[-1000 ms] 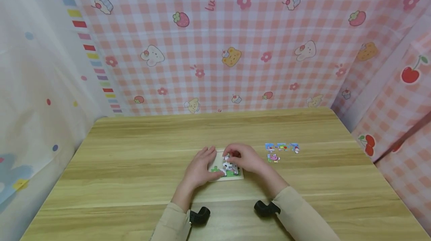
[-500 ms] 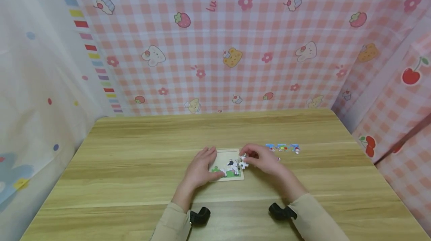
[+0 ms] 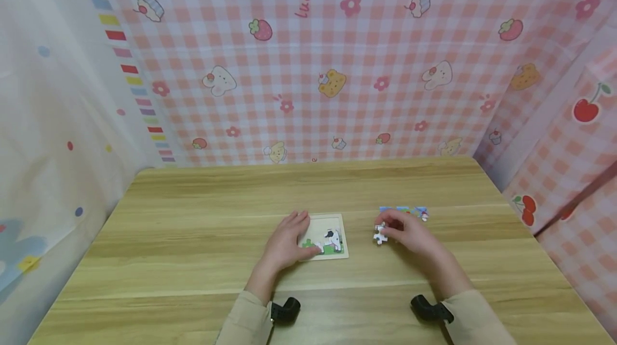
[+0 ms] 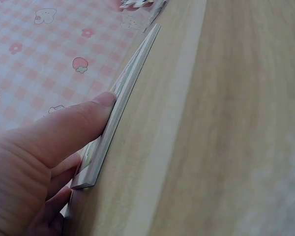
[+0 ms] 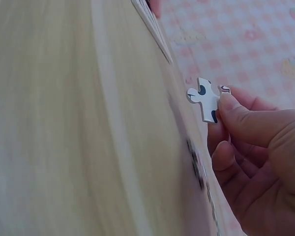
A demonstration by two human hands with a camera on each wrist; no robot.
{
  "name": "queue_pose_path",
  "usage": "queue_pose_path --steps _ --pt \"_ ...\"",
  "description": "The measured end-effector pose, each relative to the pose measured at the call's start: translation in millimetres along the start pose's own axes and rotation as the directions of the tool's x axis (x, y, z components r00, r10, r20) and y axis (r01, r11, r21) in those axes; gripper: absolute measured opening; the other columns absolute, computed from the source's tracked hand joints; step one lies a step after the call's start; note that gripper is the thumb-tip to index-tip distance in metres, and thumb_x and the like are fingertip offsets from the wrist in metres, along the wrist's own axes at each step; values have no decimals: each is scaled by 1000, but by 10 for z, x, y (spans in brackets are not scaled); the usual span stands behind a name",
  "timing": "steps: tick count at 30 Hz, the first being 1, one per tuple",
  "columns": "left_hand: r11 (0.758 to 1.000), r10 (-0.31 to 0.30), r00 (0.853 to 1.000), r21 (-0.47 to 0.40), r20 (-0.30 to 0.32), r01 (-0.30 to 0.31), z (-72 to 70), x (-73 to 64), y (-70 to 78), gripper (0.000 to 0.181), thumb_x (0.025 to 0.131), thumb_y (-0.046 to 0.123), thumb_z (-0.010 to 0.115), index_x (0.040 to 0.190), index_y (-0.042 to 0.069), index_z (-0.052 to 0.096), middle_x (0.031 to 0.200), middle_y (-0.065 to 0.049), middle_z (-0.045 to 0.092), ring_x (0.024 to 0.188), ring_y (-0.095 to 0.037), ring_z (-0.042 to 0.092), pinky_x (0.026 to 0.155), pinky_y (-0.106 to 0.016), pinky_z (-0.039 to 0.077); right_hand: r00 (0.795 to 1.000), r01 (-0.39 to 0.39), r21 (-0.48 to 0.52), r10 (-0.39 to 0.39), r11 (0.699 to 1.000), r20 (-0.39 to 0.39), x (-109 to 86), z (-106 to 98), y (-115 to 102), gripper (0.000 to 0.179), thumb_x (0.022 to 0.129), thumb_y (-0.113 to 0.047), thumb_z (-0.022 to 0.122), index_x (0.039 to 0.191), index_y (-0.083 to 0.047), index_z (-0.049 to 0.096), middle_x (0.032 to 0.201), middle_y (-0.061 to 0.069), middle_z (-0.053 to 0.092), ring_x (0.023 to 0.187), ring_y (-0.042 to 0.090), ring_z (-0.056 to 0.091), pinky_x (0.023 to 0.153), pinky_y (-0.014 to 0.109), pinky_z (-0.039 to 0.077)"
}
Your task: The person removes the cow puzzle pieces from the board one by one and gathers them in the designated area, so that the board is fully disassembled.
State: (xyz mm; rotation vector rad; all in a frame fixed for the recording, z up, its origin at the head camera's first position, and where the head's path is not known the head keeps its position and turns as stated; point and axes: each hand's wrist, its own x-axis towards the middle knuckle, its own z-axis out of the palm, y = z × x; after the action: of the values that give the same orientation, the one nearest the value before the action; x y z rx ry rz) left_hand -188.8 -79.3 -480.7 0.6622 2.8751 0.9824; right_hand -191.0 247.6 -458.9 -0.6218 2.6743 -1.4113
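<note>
- The jigsaw looks part-built to me, with a good share of it left to do.
- Its wooden tray [image 3: 345, 238] lies flat on the table [image 3: 207, 259], just right of the left hand [image 3: 287, 238].
- What is done sits along the near side: the laid pieces [image 3: 335, 243] show green ground and a white animal with black patches, clearest toward the near right corner.
- The far part of the tray shows bare wood, so I'd call that stretch unfilled; the left end is partly hidden by the hand, and I can't tell what is under it.
- The left hand isn't clenched: its thumb [image 4: 83, 123] rests on the tray's near edge and the fingers extend along the left side, as if to steady it.
- The right hand [image 3: 407, 231] pinches a white-and-black puzzle piece [image 5: 207, 101] between thumb and fingers, clear of the tray and to its right, so this one isn't placed.
- Beyond that hand, on the far right, loose pieces [image 3: 422, 213] wait in a row, partly blocked from view; I can't count them surely, but they too seem left to fit.
</note>
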Motion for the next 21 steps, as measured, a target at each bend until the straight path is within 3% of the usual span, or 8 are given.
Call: queue_pose_path --steps 4,9,21 --pt "1000 -1 1000 -3 1 1 -4 -2 8 82 80 38 82 143 -4 48 155 -14 38 145 -36 26 118 -49 23 1000 -10 12 10 1000 -3 -70 -105 39 14 92 3 65 106 1 68 86 5 62 72 12 51 58 23 47" --pt "1000 -3 1000 -8 0 3 -15 -5 20 82 80 38 82 143 -4 48 155 -14 38 145 -36 26 118 -49 22 1000 -21 -15 21 1000 20 -130 -243 113 13 93 1 65 105 -4 69 90 4 63 75 11 52 61 24 49" --pt "1000 -3 1000 -5 1 3 -14 -5 17 82 80 39 81 143 -3 48 155 -14 38 146 -35 26 118 -49 22 999 -48 -159 49 986 3 -124 -435 239 12 90 -1 69 101 -6 71 85 0 59 74 10 53 60 25 50"
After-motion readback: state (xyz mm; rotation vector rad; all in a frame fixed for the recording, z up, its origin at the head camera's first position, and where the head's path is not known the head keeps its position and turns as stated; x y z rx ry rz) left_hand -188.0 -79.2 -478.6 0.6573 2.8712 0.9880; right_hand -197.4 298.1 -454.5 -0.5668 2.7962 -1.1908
